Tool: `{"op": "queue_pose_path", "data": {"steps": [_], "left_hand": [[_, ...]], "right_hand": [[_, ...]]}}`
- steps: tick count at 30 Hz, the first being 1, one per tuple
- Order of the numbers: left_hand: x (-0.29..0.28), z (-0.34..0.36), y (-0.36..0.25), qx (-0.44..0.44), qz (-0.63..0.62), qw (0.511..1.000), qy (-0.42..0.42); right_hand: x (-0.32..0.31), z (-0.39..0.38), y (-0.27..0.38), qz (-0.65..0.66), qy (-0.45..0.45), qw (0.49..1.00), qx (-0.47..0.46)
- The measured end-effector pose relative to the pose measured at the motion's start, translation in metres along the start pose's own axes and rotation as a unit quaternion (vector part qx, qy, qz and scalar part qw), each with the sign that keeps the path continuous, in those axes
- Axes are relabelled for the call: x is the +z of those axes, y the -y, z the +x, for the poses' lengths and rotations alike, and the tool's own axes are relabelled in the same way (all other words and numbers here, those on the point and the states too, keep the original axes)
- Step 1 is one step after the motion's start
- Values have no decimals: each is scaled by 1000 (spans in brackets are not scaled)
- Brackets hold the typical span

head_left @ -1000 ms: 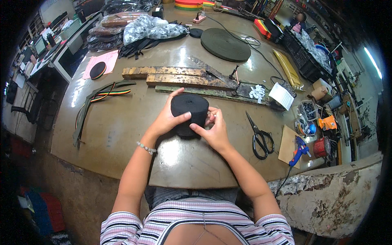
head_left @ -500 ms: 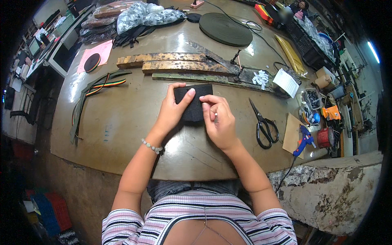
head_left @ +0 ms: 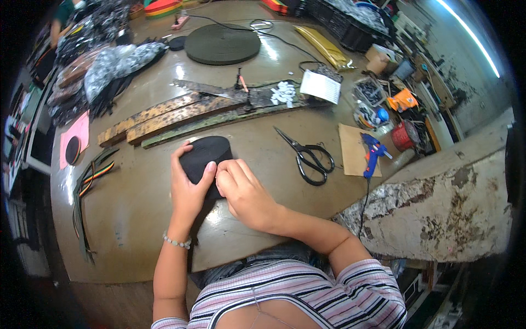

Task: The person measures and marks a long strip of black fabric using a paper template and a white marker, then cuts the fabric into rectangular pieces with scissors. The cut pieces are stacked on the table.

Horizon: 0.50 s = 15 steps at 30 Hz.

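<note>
- Left hand (head_left: 189, 183): clamped on the black roll, fingers round its left side, thumb across its near face; a beaded bracelet (head_left: 176, 241) circled the wrist.
- Right hand (head_left: 246, 200): fingers curled together against the roll's right side; whether they pinched anything could not be told.
- Black roll (head_left: 208, 156): one, tightly wound; held between both hands over the near part of the table (head_left: 142, 219), its flat end tilted; contact with the tabletop could not be made out.
- Wooden bars (head_left: 159, 120): spotted, laid side by side just beyond the roll.
- White pieces (head_left: 283, 94): small, heaped at the right end of the bars, beside a white sheet (head_left: 320, 86).
- Scissors (head_left: 315, 164): one pair, black-handled, right of the hands, blades pointing away.
- Glue gun (head_left: 374, 153): blue, lying on brown card (head_left: 352, 148) near the table's right edge.
- Straps (head_left: 98, 178): olive and striped, bunched at left.
- Striped coil (head_left: 73, 149): dark, small, resting on pink paper (head_left: 76, 131).
- Olive coil (head_left: 222, 46): large, lying flat beyond the bars.
- Yellow packet (head_left: 323, 46): long, at far right.
</note>
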<state>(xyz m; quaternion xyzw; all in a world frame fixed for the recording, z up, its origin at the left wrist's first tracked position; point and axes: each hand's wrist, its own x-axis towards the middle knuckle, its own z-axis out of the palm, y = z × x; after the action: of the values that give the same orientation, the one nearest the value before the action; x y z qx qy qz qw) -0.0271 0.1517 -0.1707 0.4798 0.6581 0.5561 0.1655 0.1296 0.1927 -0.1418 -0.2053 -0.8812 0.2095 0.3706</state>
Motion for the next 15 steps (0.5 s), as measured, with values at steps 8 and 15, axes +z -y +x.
{"op": "queue_pose_path", "data": {"steps": [8,15], "left_hand": [[-3,2,7,41,-25,998,33],[2,0,20,115,-6,992,51]], "right_hand": [[-144,70,-141,115,-277,939,169],[-189,78,-276,-89,-128,970,188]]}}
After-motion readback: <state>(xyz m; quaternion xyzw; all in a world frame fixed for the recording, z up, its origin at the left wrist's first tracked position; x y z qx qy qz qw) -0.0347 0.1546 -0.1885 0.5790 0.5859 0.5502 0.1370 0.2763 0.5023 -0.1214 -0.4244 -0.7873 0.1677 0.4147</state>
